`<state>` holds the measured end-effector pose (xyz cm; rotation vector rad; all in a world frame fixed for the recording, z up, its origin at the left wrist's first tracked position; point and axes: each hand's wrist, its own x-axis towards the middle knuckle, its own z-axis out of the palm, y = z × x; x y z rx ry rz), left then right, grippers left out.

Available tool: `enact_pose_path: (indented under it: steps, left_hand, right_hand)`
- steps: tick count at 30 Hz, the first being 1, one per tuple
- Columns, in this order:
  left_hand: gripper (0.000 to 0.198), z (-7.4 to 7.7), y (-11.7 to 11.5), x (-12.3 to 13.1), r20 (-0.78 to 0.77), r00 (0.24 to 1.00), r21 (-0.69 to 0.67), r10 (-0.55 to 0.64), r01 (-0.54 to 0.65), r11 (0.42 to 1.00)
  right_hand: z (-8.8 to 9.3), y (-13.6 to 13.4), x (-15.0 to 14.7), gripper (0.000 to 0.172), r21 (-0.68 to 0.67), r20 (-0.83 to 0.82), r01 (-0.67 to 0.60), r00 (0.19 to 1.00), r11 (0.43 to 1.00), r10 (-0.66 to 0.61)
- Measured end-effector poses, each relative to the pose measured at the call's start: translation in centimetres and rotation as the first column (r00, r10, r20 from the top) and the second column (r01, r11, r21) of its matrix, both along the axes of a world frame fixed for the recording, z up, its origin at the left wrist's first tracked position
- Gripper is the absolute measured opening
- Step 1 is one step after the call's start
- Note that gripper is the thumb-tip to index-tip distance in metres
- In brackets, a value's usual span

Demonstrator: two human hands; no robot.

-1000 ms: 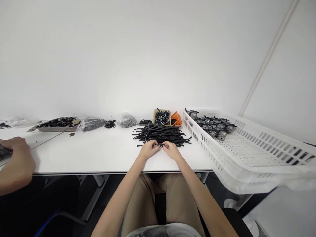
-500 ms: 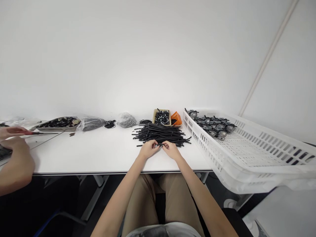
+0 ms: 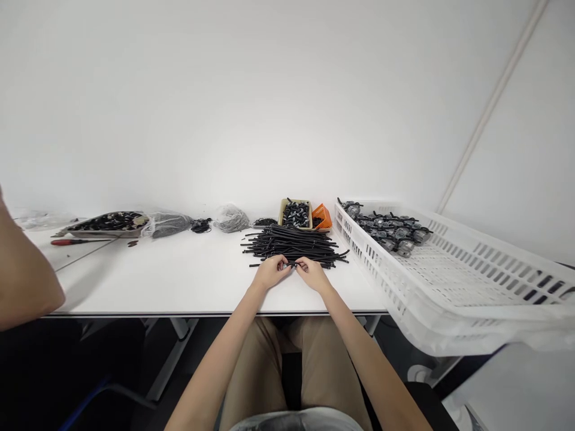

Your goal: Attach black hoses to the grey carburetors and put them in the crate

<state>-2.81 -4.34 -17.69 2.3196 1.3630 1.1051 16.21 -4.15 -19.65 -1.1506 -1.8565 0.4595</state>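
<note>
My left hand (image 3: 271,272) and my right hand (image 3: 312,274) meet at the near edge of a heap of black rubber tubes (image 3: 294,245). Their fingertips pinch one short black tube (image 3: 293,264) between them, with a small grey bit near the left fingers. The fingers hide most of that piece. The heap lies loosely on a white table (image 3: 179,281), its lengths running mostly side to side.
Behind the heap stand a beige tray (image 3: 287,206) of dark-and-grey parts and an orange basket (image 3: 321,216). A white slotted crate (image 3: 453,275) holds grey assemblies at right. Plastic bags, a red-handled tool (image 3: 67,242) and a co-worker's arm (image 3: 24,269) are at left.
The co-worker's hand has left the view at left, and only the arm remains. The red-handled tool now lies on the table. My hands have barely moved.
</note>
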Motion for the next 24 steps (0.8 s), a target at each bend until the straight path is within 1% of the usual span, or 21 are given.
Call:
enact_pose_path:
  steps: [13, 24]
  left_hand:
    - [0.018, -0.07, 0.07, -0.03, -0.004, 1.0, -0.011, -0.004, 0.004, 1.0]
    - [0.019, 0.26, -0.16, -0.07, -0.023, 1.0, -0.006, -0.002, 0.001, 1.0]
  right_hand:
    - [0.2, -0.11, 0.0, 0.02, -0.016, -0.003, -0.003, 1.0, 1.0, 0.003]
    - [-0.21, 0.2, 0.1, 0.021, -0.005, -0.005, -0.007, 1.0, 1.0, 0.007]
